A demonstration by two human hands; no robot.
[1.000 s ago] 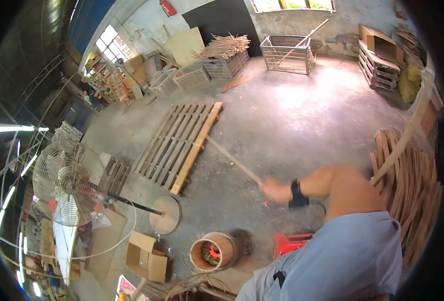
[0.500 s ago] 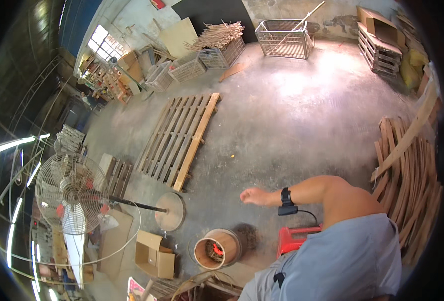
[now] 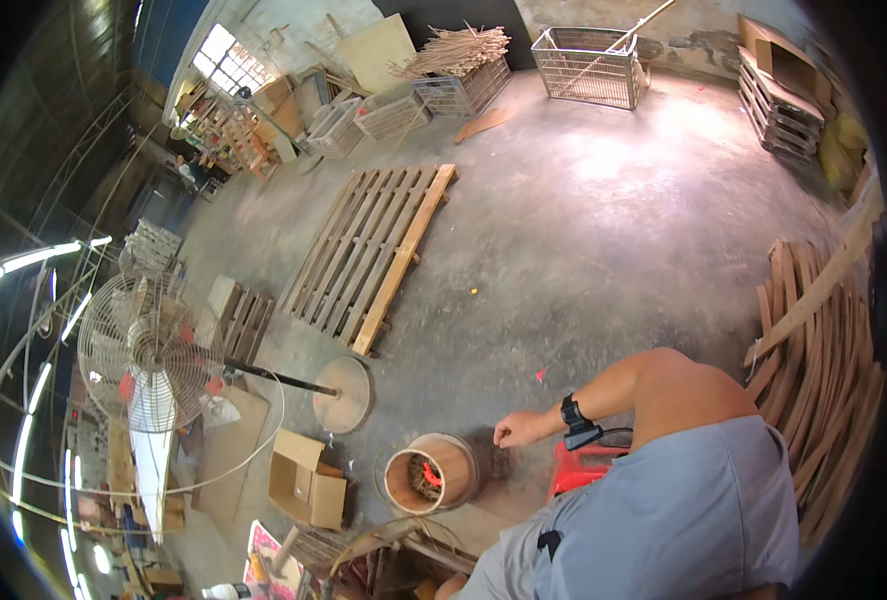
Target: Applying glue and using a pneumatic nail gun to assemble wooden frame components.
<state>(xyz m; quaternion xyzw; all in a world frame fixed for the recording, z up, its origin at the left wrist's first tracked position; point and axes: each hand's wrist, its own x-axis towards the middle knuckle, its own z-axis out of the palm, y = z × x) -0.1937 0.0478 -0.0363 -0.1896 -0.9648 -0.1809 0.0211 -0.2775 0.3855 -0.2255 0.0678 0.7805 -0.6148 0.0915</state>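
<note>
My right hand (image 3: 523,429) hangs above the concrete floor, fingers curled, with a black strap and small device on the wrist. Whatever lies inside the fingers, if anything, is hidden. Just left of it stands a round wooden bucket (image 3: 460,468) with a thin wire handle. Inside the bucket are brown scraps and a bright red-orange piece (image 3: 431,475). A small red piece (image 3: 540,375) shows on the floor beyond my wrist. Under my forearm is a red plastic stool (image 3: 581,467). My left hand does not show; a bit of bare skin at the lower edge cannot be identified.
An open cardboard box (image 3: 308,485) and a tipped pedestal fan (image 3: 153,350) with a round base (image 3: 343,395) are at left. Ahead lies a wooden pallet (image 3: 368,255). Long wood strips (image 3: 813,350) are piled at right. Crates (image 3: 443,97) line the far wall.
My right hand has dropped closer toward the bucket, its fingers more curled. The small red floor piece now shows where hand and wrist were before. The whole view has shifted slightly.
</note>
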